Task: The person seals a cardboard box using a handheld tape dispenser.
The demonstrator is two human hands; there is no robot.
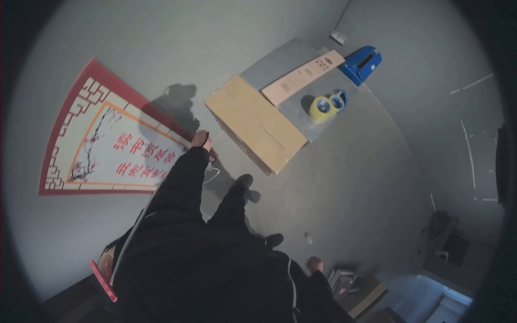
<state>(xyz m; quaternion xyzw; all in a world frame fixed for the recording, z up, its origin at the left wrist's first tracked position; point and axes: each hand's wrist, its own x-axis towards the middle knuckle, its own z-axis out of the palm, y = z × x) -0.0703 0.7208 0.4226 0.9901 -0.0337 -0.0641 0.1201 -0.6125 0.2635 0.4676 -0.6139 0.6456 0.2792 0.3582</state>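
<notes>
My left hand (202,140) is at the end of a black sleeve, beside the lower edge of a fan-shaped wall poster (129,140) with a red border and red characters. Its fingers look curled, with a dark band or object across them; what it holds, if anything, I cannot make out. A thin white cord loop (211,173) hangs just below this hand. My right hand (315,264) is low at my other side, small and dim, with its fingers not clearly shown. A cardboard box (256,124) stands a little beyond my left hand.
Behind the cardboard box, a grey surface (285,62) bears a long pale-pink carton (301,78), yellow tape rolls (321,110) and a blue box (362,64). Books (342,282) and another carton (369,296) lie near my right hand. A pink-red frame (102,280) is at lower left.
</notes>
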